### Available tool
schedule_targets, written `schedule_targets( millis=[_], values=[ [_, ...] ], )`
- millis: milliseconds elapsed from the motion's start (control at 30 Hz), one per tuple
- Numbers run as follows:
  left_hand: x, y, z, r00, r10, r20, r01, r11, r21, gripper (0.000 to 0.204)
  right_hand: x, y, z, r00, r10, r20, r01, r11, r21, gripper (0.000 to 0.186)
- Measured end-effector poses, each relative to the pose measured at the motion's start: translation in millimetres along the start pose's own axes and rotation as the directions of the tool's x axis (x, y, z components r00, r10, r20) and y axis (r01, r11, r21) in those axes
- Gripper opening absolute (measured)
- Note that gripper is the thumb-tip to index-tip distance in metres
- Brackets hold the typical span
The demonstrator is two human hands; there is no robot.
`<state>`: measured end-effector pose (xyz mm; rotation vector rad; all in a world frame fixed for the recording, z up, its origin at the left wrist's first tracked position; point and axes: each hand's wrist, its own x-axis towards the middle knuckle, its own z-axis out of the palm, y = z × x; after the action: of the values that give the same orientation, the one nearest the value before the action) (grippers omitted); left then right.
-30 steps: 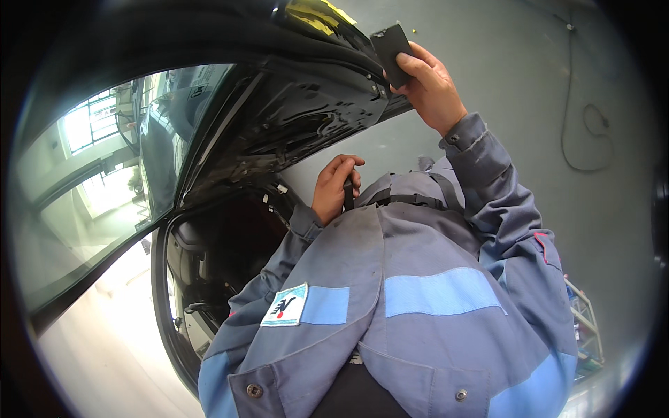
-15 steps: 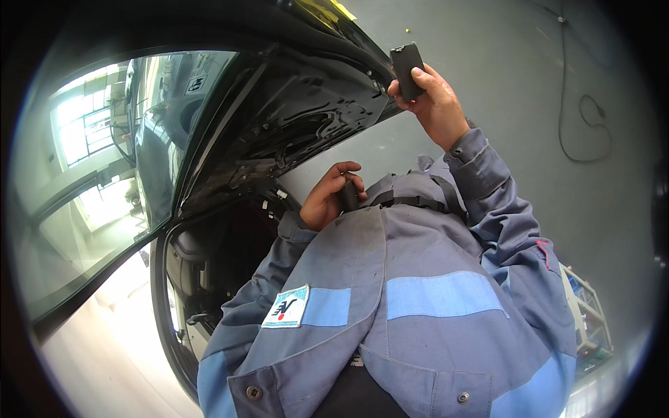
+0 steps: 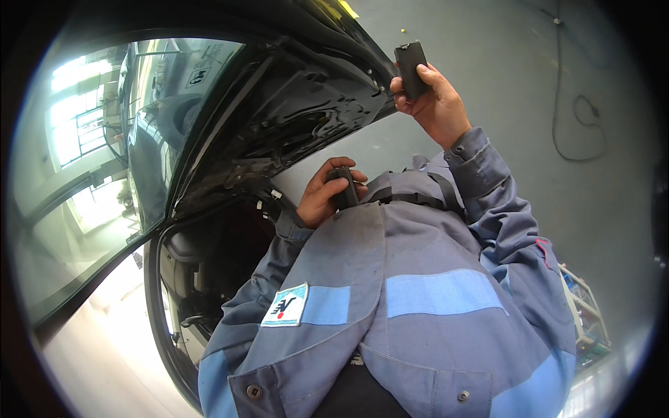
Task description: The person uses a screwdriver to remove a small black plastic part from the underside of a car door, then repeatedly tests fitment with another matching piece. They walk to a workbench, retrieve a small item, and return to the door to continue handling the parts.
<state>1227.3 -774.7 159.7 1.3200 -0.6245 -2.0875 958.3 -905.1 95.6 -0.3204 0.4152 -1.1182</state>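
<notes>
My right hand [image 3: 435, 104] is raised at the upper right of centre, closed on a flat black rectangular block [image 3: 411, 70] with a rough top end, beside the edge of a black car door [image 3: 293, 104] whose inner metal panel is bare. My left hand [image 3: 327, 191] is lower, near my waist in front of my grey jacket, its fingers wrapped round a second dark object [image 3: 341, 177], partly hidden by the thumb and fingers. Yellow tape [image 3: 345, 10] shows on the door at the top.
The door's glass [image 3: 90, 167] fills the left side, with reflections in it. The dark car opening [image 3: 209, 258] lies below the door. A grey floor [image 3: 516, 83] spreads to the right, with a looped cable [image 3: 578, 153] on it and a white wheeled rack [image 3: 585, 313] at lower right.
My right hand and its block have shifted right and slightly down from the door edge. My left thumb now lies over the dark object, which shows more clearly.
</notes>
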Motion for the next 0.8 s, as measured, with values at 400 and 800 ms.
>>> schedule_targets(
  millis=[400,800],
  values=[
    [23.0,31.9,45.0,0.987,0.122,-0.106,-0.147,0.948,-0.283,0.054,-29.0,-10.3,10.9,0.998,0.012,0.069,-0.004,0.994,-0.114,0.047],
    [20.6,38.1,76.1,0.966,0.235,-0.109,-0.213,0.961,0.178,0.036,-85.0,-16.7,24.5,0.978,-0.075,0.196,0.179,0.782,-0.598,0.065]
  ],
)
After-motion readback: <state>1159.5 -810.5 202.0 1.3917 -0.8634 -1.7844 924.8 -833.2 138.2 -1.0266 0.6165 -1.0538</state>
